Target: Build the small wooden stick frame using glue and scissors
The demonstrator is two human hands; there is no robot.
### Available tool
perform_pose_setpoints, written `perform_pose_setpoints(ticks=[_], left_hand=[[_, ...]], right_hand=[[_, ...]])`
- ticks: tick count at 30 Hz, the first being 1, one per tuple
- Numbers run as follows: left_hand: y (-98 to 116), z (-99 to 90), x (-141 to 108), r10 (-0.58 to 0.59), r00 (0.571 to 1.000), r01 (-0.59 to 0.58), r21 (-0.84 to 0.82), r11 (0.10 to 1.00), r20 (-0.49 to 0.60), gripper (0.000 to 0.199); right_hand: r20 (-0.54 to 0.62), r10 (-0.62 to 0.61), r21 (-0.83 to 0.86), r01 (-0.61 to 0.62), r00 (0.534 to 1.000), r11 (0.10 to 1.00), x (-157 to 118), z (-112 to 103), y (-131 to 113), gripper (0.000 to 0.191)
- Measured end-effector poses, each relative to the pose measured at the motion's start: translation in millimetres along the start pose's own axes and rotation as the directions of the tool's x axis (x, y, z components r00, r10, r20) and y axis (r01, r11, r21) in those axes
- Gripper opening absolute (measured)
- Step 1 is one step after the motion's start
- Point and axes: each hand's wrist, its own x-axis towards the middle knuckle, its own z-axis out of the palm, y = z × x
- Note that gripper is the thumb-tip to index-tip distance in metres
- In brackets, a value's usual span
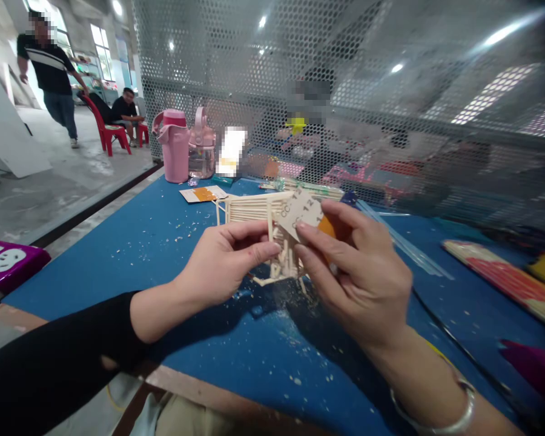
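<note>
Over the blue surface (pixel 131 266), the left hand (pixel 222 260) pinches an upright of a wooden-stick model (pixel 251 210); the right hand (pixel 363 266) grips folded sandpaper (pixel 300 213) close by it, contact unclear. Beyond lies another sandpaper piece (pixel 203 193), then a pink flask (pixel 175 154) and handled bottle (pixel 201 158) before perforated metal (pixel 236 66).

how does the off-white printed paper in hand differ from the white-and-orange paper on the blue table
The off-white printed paper is tilted up in the right hand; the white-and-orange paper lies on the blue table. The held paper shows large black characters; the lying paper, no legible print. Both show pale areas.
</note>
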Motion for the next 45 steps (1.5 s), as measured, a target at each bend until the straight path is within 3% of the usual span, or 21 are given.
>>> perform_pose_setpoints(ticks=[14, 22, 27, 32, 45], left_hand=[[-1.1, 0.0, 0.0, 0.007, 1.000, -0.007, -0.013, 1.000, -0.012, 0.021], [-2.2, -0.4, 0.6, 0.015, 0.999, -0.016, -0.035, 0.999, -0.037, 0.021], [-1.2, -0.3, -0.4, -0.014, 1.000, 0.014, -0.020, 1.000, -0.023, 0.025], [-1.4, -0.9, -0.4, -0.004, 1.000, 0.004, -0.013, 1.000, -0.029, 0.022], [-0.7, 0.0, 0.0, -0.013, 0.998, 0.011, -0.035, 0.999, -0.058, 0.026]], right_hand=[[-0.017, 0.001, -0.009, -0.001, 1.000, 1.000, 0.5, -1.2, -1.6, 0.038], [0.030, -0.024, -0.009, 0.024, 0.999, 1.000, 1.9, -1.5, -4.9, 0.032], [-0.066, 0.089, 0.010, -0.089, 0.994, 0.996, 0.8, -1.1, 0.0, 0.036], [0.001, -0.010, 0.011, 0.010, 1.000, 1.000, -0.7, 1.3, -0.3, 0.036], [0.015, -0.015, -0.021, 0.015, 1.000, 1.000, -0.7, 2.5, -0.4, 0.036]])
